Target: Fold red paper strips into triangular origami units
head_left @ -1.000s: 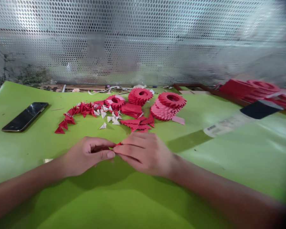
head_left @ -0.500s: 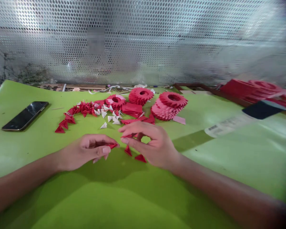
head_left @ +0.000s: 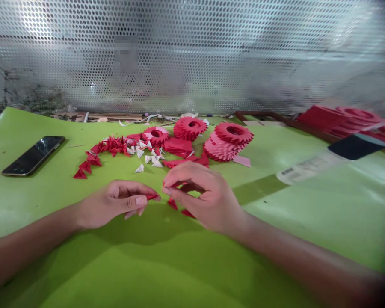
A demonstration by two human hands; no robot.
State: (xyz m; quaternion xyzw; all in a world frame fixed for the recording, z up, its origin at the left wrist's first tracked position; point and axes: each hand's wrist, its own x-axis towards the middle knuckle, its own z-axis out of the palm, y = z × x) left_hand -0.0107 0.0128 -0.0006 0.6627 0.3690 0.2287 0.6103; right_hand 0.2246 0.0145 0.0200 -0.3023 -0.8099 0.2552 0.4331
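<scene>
Low over the green table surface, my left hand [head_left: 115, 203] pinches a small red folded paper piece [head_left: 152, 197] between thumb and fingers. To its right, my right hand [head_left: 202, 196] is closed in a pinch on another red folded paper piece, mostly hidden behind the fingertips. A small gap separates the two hands. Below my right fingers lie two red paper triangles, one [head_left: 172, 204] in plain view and another [head_left: 188, 213] partly covered by the hand. Loose white paper triangles [head_left: 154, 160] and a curved row of red paper triangles [head_left: 93, 158] rest beyond.
Behind stand round folded-paper rings: a red one [head_left: 189, 129], a pink-and-red stack [head_left: 226, 147] and a smaller one [head_left: 155, 135]. Red paper sheets [head_left: 179, 146] lie between. A phone [head_left: 34, 156] is at left; a dark-capped clear tube [head_left: 314, 167] lies right. A perforated metal panel [head_left: 192, 55] closes the back.
My right hand has turned slightly and its fingers have curled closer, covering more of the red piece. The left hand has barely moved, still pinching its piece.
</scene>
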